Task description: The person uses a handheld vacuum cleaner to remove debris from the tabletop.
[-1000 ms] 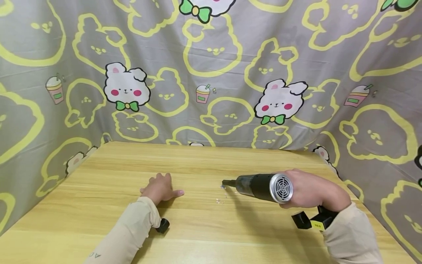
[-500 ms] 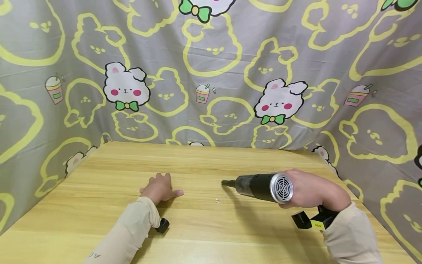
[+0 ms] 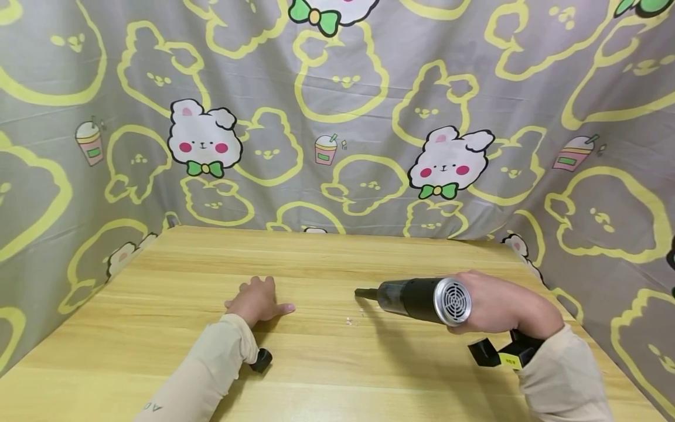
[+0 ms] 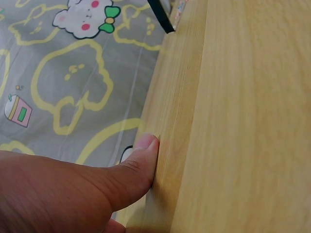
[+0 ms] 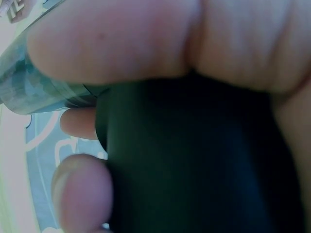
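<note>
My right hand [image 3: 490,302] grips a black handheld vacuum cleaner [image 3: 419,299] with a clear dust cup and a round silver vent at its rear. Its narrow nozzle [image 3: 366,293] points left, low over the wooden table. Just in front of the nozzle's near side lie tiny pale scraps [image 3: 350,321]. In the right wrist view, fingers and thumb wrap the dark handle [image 5: 194,160]. To the left, my left hand [image 3: 255,300] rests on the table, thumb stretched out towards the scraps. The left wrist view shows that thumb and the nozzle tip [image 4: 163,18] at its top.
The wood-grain table [image 3: 295,363] reaches back to a grey curtain [image 3: 364,99] with yellow and white cartoon prints, which also hangs along both sides. A black wrist mount [image 3: 261,360] sits below the left cuff, and another [image 3: 498,353] below the right hand.
Small blue bits at the nozzle tip, visible one second ago, are gone from the table half a second later. Both hands and the vacuum have stayed nearly still.
</note>
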### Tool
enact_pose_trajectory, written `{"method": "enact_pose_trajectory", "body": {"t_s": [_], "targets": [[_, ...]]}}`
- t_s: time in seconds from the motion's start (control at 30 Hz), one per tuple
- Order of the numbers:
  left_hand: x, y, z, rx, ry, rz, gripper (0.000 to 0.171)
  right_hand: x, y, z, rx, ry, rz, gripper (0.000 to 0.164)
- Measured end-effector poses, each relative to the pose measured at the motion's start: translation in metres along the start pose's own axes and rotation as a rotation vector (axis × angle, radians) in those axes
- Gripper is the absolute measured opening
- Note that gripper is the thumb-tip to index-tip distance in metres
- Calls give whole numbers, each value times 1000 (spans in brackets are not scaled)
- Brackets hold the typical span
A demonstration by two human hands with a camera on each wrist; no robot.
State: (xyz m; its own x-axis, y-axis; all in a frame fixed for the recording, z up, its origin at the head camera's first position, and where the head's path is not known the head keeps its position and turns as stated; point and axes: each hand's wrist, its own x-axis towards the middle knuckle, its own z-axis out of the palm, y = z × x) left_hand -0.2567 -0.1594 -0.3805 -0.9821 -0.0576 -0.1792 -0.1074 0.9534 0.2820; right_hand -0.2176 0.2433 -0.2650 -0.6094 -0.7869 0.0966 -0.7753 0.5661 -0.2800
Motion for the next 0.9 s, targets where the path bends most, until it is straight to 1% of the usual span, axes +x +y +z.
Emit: {"method": "enact_pose_trajectory", "body": {"t_s": [0.2, 0.43, 0.73, 0.9], "targets": [[-1, 1, -1, 4, -3, -2, 91, -1, 0, -2, 18, -22, 21, 36], [-2, 1, -1, 0, -3, -6, 91, -1, -1, -2, 31, -29, 23, 34], [-1, 2, -1, -2, 2, -1, 90, -2, 0, -2, 45, -24, 22, 31], [0, 2, -1, -2, 2, -4, 90, 0, 3, 0, 45, -9, 2, 29]]}}
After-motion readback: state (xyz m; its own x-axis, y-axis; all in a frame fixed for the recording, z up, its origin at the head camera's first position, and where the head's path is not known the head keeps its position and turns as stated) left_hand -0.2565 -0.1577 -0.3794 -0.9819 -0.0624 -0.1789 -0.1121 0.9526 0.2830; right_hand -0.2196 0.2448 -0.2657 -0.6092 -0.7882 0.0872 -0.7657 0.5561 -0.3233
